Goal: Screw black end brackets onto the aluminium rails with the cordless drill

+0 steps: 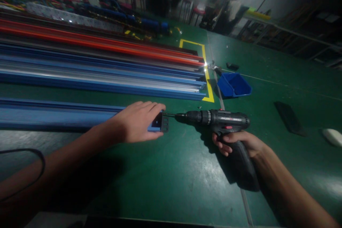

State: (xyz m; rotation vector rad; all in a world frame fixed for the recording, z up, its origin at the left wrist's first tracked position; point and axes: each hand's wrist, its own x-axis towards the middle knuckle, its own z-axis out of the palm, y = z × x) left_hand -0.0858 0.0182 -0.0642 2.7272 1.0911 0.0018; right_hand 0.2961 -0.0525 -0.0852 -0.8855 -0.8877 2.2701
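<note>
My left hand [140, 121] is wrapped over the end of a long blue metal profile [61, 114] that lies on the green surface. At that end sits a black end cap [165, 122], just past my fingertips. My right hand [237, 140] grips a black cordless drill [227, 117] by its handle, fingers near the red-marked trigger. The drill lies level and points left. Its long bit [171, 114] reaches the upper part of the end cap; whether a screw sits at the tip is too small to tell.
Several blue profiles [107, 82] and a red profile [133, 48] lie side by side behind, ending near yellow floor tape [210, 91]. A blue bin [235, 85] stands to their right. Farther right are a dark flat piece [288, 117] and a white object [332, 137]. People are in the background.
</note>
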